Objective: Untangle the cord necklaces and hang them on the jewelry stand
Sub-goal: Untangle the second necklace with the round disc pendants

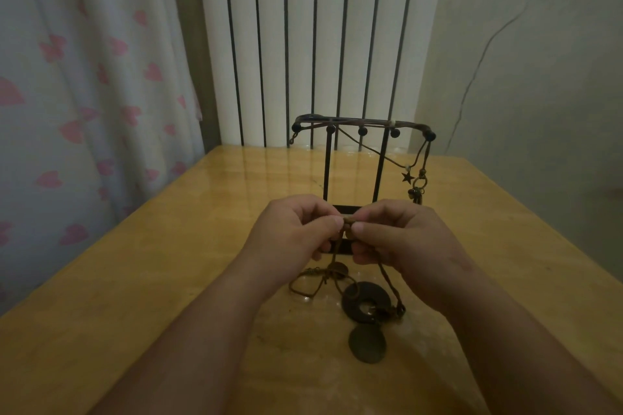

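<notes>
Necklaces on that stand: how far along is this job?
Done: cords with a small star charm and a charm cluster hang on the black metal jewelry stand. In hand: the left hand and right hand pinch a brown cord knot. Left: the dark ring pendant and oval disc lie tangled on the wooden table, not yet hung.
</notes>
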Demonstrator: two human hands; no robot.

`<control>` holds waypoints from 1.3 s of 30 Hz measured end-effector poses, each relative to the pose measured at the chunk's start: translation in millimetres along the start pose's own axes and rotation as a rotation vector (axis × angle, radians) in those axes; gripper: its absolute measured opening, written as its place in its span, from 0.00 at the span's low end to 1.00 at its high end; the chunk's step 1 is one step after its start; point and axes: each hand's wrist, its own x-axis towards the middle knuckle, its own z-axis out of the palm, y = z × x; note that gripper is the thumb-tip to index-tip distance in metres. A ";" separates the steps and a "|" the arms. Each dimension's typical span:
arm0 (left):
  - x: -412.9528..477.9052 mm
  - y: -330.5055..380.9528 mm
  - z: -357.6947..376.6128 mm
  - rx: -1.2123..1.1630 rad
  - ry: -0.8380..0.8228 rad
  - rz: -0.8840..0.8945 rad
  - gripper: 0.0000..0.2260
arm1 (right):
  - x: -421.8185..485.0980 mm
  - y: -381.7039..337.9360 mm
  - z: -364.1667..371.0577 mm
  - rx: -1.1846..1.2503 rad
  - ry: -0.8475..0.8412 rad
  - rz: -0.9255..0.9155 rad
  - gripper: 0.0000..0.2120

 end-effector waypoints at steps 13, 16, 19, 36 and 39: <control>1.8 0.9 0.2 -0.170 -0.107 -0.128 0.11 | -1.2 9.5 5.5 0.025 -0.049 -0.088 0.06; 3.1 -1.1 -0.8 -0.176 -0.086 -0.125 0.13 | -0.8 10.8 6.2 0.006 -0.043 -0.101 0.05; 2.9 -2.1 -1.4 -0.154 -0.044 -0.108 0.12 | 0.1 10.0 7.6 -0.063 -0.013 -0.100 0.05; 3.1 -1.9 1.9 -0.061 -0.005 -0.123 0.09 | 3.5 11.7 8.9 -0.260 0.113 -0.123 0.06; 2.9 -1.7 1.6 -0.081 -0.014 -0.132 0.09 | 3.5 12.5 10.2 -0.230 0.135 -0.123 0.04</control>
